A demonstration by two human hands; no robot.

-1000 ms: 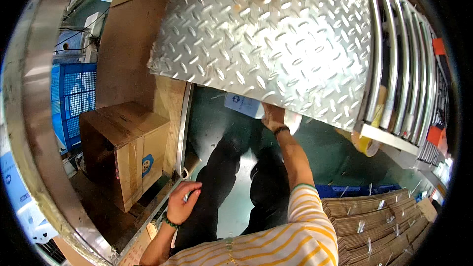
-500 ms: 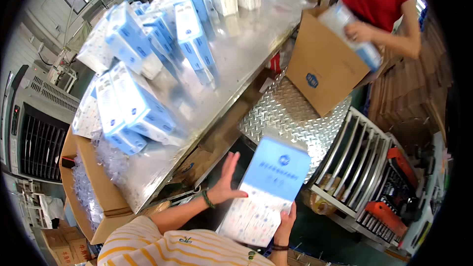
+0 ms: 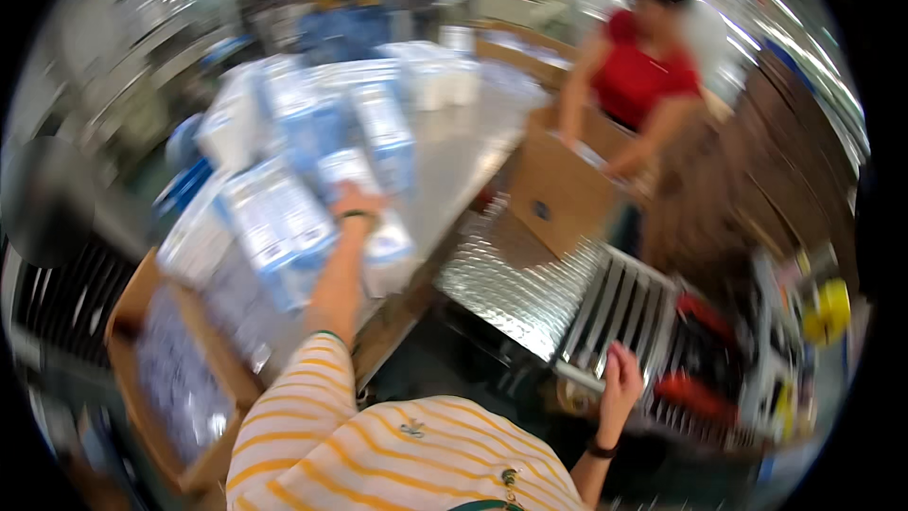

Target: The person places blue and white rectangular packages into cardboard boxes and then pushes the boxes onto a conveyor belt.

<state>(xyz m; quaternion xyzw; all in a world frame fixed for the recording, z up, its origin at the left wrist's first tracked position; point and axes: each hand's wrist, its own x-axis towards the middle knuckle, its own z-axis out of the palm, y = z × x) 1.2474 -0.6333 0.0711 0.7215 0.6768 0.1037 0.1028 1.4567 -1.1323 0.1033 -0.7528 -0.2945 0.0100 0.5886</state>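
My left hand (image 3: 357, 201) is stretched out over the table, resting on a blue-and-white tissue pack (image 3: 386, 238). Motion blur hides how its fingers lie. To the left of it, several similar packs (image 3: 270, 213) stand close together, with more behind them. My right hand (image 3: 620, 380) is held away from the table, near the metal roller rack. Its fingers look loosely curled together, and nothing shows in them.
Left of me, an open carton (image 3: 180, 369) holds clear plastic wrap. The metal table (image 3: 463, 147) runs away from me. Across from me, a person in red (image 3: 643, 71) reaches into a cardboard box (image 3: 567, 194) on a tread-plate platform (image 3: 501, 274). A roller rack (image 3: 619, 308) stands at right.
The tissue pack has left both hands' hold in front of me. My left hand has reached forward onto a pack on the table; my right has swung right. The view has shifted and blurred.
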